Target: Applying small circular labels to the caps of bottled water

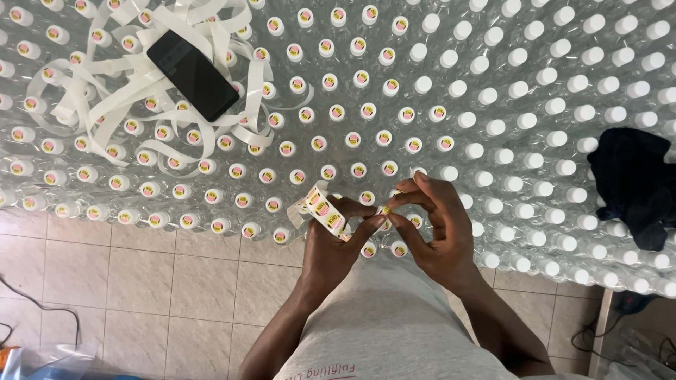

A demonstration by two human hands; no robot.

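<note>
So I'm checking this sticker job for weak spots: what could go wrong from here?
The phone lies on loose backing tape over the bottle caps; a tug on the tape could slide it off. The sticker strip hangs from the left hand while the right hand peels, so it could twist or stick to itself. The plain white caps look alike, so one could be skipped.

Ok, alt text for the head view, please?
Two hands, left hand holding a sticker roll and right hand pinching a sticker, work above rows of clear capped bottles. A black phone lies on white backing strips.
</note>
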